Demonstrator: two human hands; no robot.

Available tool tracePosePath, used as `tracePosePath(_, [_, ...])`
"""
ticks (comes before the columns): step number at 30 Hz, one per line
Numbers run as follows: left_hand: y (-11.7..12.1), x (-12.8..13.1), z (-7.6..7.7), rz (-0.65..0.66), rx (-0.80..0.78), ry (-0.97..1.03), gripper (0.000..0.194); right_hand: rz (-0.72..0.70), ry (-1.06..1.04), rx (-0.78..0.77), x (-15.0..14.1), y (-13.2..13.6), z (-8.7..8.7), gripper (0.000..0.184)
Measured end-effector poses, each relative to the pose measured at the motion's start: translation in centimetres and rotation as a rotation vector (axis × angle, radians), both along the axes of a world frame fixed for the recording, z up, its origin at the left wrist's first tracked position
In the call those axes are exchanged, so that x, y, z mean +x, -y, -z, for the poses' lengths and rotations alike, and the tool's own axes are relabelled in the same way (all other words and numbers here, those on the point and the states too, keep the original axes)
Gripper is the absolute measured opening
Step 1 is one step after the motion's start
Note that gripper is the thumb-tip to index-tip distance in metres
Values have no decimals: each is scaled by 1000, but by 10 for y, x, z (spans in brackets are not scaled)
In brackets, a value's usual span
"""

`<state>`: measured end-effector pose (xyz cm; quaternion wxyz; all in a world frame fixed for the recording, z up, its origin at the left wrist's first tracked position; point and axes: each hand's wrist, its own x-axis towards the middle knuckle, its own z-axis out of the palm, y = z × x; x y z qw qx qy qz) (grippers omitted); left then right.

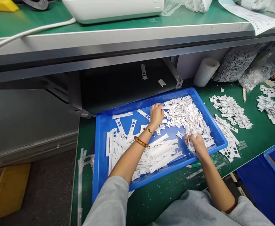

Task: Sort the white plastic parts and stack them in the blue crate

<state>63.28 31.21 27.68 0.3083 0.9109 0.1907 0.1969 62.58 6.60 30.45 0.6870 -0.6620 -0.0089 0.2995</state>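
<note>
Over a blue tray [102, 141], left hand [156, 114] and right hand [197, 145] touch white pieces [190, 142]

Head cam on person, faces fwd & down, close over blue tray [100, 150] on green tabletop [262, 147], left hand [156, 115] & right hand [197, 145] mid-frame.

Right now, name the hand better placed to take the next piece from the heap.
Probably the left hand: its fingers rest on a strip at the edge of the heap, while the right hand holds a bunch of pieces.
</note>
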Motion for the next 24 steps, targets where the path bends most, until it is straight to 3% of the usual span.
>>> tracePosePath(3, [-21,9,7,-13,129,-128,32,16,13,13,0,-3,-4,26])
tracePosePath(6, [-26,4,7,-24,155,-136,18,36,67,3,0,-5,-7,23])
tracePosePath(11, [-33,-39,1,-117,185,-121,6,25,115,-6,1,-6,-2,23])
tracePosePath(14, [-38,-70,-1,-132,218,-222,8,-31,132,-28,2,-7,6,25])
tracePosePath(16, [-37,-83,1,-129,222,-297,17,-101,166,-66,4,-10,10,24])
tracePosePath(18, [-33,-88,3,-97,211,-311,41,-184,231,-129,9,-14,12,22])
tracePosePath(21, [-20,-82,6,53,209,-297,78,-302,394,-219,21,-23,6,23])
tracePosePath(22, [-16,-80,6,110,218,-309,82,-331,455,-245,25,-25,3,26])
tracePosePath(24, [-11,-76,6,171,243,-340,71,-365,567,-297,35,-30,-3,31])
